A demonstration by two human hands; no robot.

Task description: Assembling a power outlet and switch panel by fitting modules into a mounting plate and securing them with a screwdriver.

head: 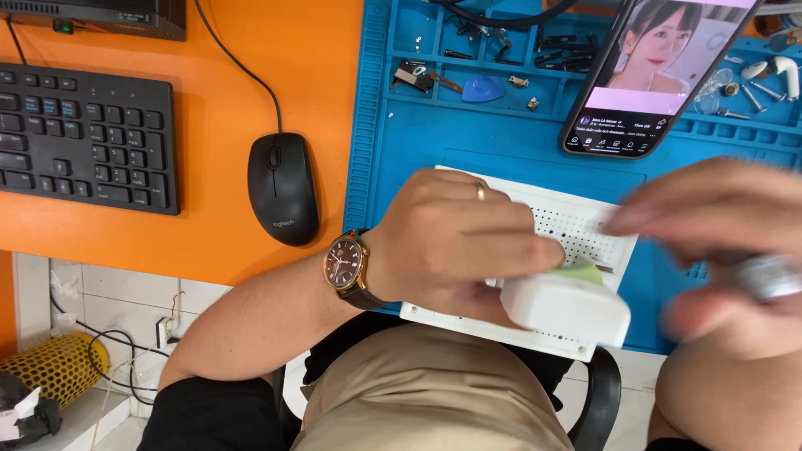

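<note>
While our knees in tan trousers (434, 392) fill the near edge, we grasp a white rounded case (568, 307) in our left hand (455, 246), fingers and thumb wrapped around its left end, a watch (345, 266) on that wrist. A pale green piece (585, 271) shows at the case's top edge. Just to the right our right hand (718, 250) is badly blurred; its fingers seem curled around a small silvery thing (769, 277), though we cannot tell what it is. Under both hands lies a white perforated board (576, 230), resting on a blue work mat (418, 134). Farther off, a phone (656, 75) with a lit screen leans across the mat's parts compartments. To the left, on the orange desk (225, 67), sit a black mouse (282, 188) and a black keyboard (83, 138).
</note>
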